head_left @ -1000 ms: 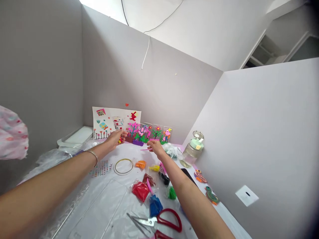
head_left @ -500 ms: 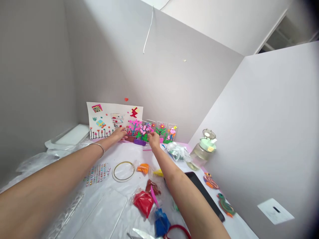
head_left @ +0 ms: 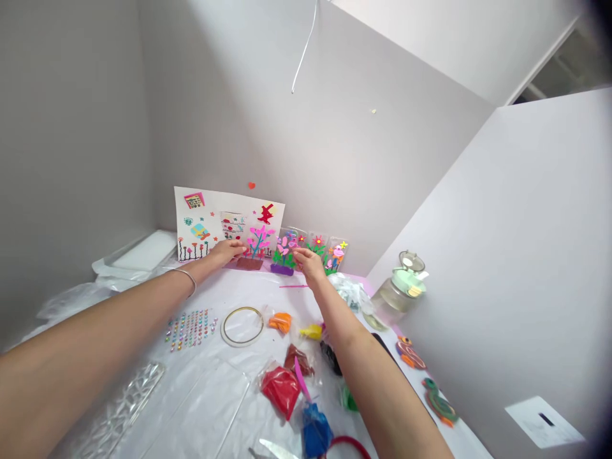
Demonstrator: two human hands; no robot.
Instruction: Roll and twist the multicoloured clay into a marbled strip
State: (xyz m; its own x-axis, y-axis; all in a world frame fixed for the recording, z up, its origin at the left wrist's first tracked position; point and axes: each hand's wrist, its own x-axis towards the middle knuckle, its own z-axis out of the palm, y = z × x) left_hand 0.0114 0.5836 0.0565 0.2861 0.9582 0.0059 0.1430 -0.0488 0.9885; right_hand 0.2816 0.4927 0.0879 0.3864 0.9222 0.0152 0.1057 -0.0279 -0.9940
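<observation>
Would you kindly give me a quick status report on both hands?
Left hand on pink flower panel. Right hand beside purple-pot panel. Grip unclear on both. Nothing between.

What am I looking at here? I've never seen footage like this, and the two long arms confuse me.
There is no machine: a person wears a camera on the head, looking forward and down, so the two bare arms reaching away are that person's own. The wide lens stretches them.

The left hand, with a bracelet at the wrist, touches a clear panel with pink flowers. The right hand reaches a similar flower panel beside it. Whether either one grips its panel, I cannot tell. Both panels stand against the back wall, next to a decorated white sheet.

On the plastic-covered table lie bags of coloured clay, a ring, a sheet of stick-on gems and a bottle.
</observation>
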